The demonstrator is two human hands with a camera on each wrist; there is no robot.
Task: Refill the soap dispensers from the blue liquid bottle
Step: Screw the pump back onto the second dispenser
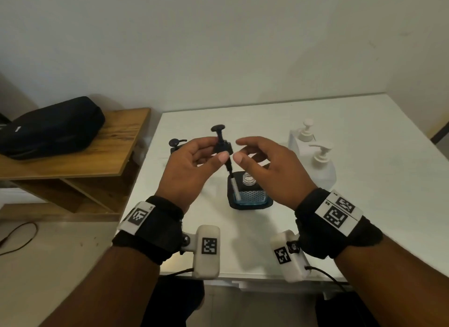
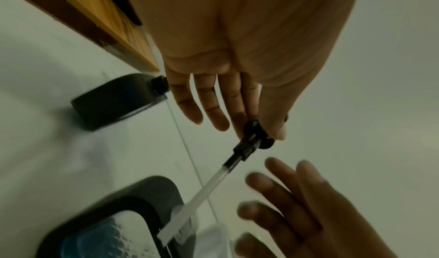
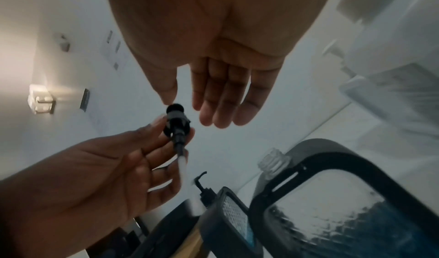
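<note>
My left hand (image 1: 217, 149) pinches the black pump head (image 1: 222, 144) by its collar, and the white dip tube (image 1: 235, 190) hangs down from it. The tube's end hangs over the left side of a black-framed glass dispenser (image 1: 252, 196) with blue liquid low inside. Its clear neck (image 1: 249, 179) stands uncapped, with the tube outside it. My right hand (image 1: 243, 150) hovers open just right of the pump, touching nothing. In the left wrist view the pump (image 2: 247, 145) sits between thumb and fingers. In the right wrist view the pump (image 3: 177, 125) and the open neck (image 3: 273, 162) show.
A second black dispenser (image 1: 176, 144) with its pump on stands behind my left hand. Two white pump bottles (image 1: 303, 137) (image 1: 322, 166) stand at the right of the white table (image 1: 364, 217). A wooden shelf (image 1: 109, 151) with a black bag (image 1: 51, 127) adjoins the left.
</note>
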